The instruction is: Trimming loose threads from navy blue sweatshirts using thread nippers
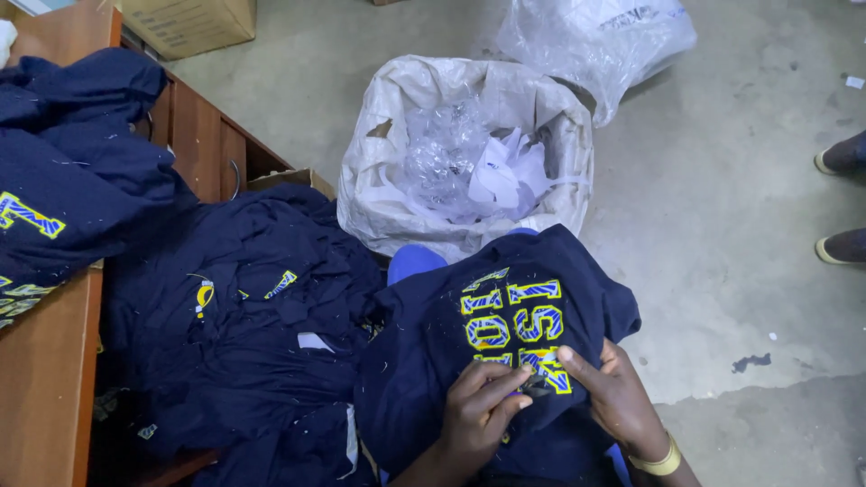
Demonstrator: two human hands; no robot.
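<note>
Your left hand [483,410] lies on the navy garment [505,347] spread over your lap, its fingers curled in and pinching at the cloth just below the embroidered lettering [514,329]. Your right hand [613,392] rests palm down at the garment's right edge, fingers pressed together and reaching in toward the same spot, fingertips just beside those of the left; a small dark thing sits between the two hands, too blurred to name. A gold-coloured bangle [658,462] circles your right wrist.

The garment is soft dark knit, rumpled into folds and flecked with pale lint and thread ends. Its lettering is stitched in blue with bright yellow outlines, raised against the cloth.

To your left a loose heap of matching navy garments [244,343] slumps against a brown wooden table [45,379], some showing scraps of the same yellow and blue stitching. More navy garments [72,180] are piled on the tabletop. Straight ahead, touching the far edge of the one on your lap, stands an open white woven sack [388,189] holding crumpled clear plastic and white paper strips. Behind it lies a clear plastic bag [604,36] on the grey concrete floor [740,271]. A cardboard box [185,22] sits at the top left. At the right edge another person's two feet [843,203] show.
</note>
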